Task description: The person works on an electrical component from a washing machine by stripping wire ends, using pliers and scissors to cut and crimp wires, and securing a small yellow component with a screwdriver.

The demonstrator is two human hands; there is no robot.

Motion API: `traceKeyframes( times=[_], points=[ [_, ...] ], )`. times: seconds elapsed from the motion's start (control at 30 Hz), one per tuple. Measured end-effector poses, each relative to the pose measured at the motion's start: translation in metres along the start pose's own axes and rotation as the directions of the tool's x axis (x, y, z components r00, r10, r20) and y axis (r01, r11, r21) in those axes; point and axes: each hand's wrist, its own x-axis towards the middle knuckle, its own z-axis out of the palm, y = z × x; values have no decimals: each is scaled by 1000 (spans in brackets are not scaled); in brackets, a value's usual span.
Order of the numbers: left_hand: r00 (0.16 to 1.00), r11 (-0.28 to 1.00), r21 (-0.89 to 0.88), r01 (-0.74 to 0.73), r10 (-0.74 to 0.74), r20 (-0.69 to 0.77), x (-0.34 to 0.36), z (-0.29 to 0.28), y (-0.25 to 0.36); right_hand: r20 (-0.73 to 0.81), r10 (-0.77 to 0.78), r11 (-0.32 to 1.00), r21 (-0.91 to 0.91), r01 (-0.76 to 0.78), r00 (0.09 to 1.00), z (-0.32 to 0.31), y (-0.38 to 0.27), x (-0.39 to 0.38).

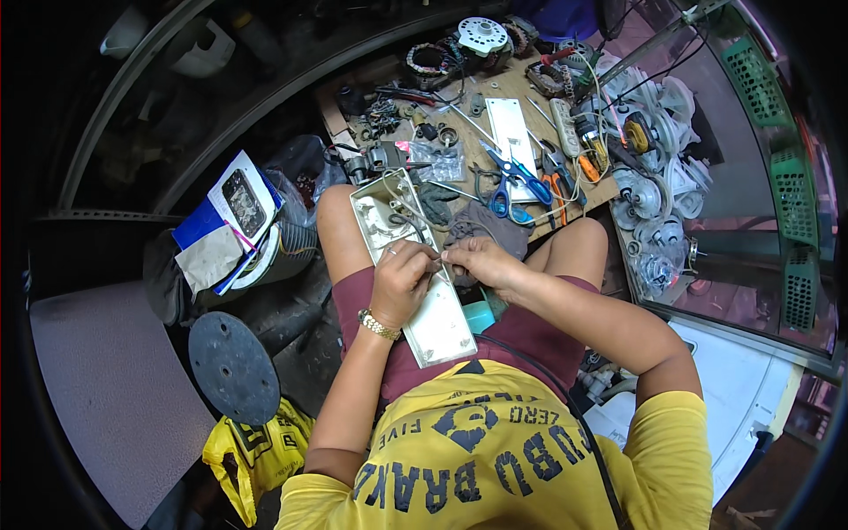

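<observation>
Evidently, over the white case (pixel 439 325), the grip of left hand (pixel 405 279) and right hand (pixel 485 264) is pinched closed, contents too small to tell; the wire (pixel 417 226) inside it is best kept slack.

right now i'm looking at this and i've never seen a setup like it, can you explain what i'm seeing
There is no machine here, just one person's bare hands. The single picture comes from a camera worn on the head, looking down; its wide lens bends straight edges. The left hand and right hand come close together over a long, pale, open housing on the lap. Whatever they pinch is too small to make out. Beyond the knees, a wooden workbench holds blue scissors, a white panel and scattered parts.
</observation>
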Motion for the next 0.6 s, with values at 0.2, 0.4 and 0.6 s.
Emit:
traceKeyframes(
  times=[0.2, 0.4, 0.6],
  points=[
    [998, 999, -16, 45, -46, -35, 4, -3, -4, 147, -828, 302, -696, 651, 542, -9, -6, -17],
    [993, 991, -82, 110, -107, 48, 6, -5, -10, 421, -852, -195, -807, 558, 311, -20, -10, -10],
    [999, 999, 39, 19, -20, 35, 11, -7, -8, 208, -813, 253, -716, 651, 545, -7, -9, 4]
  ],
)
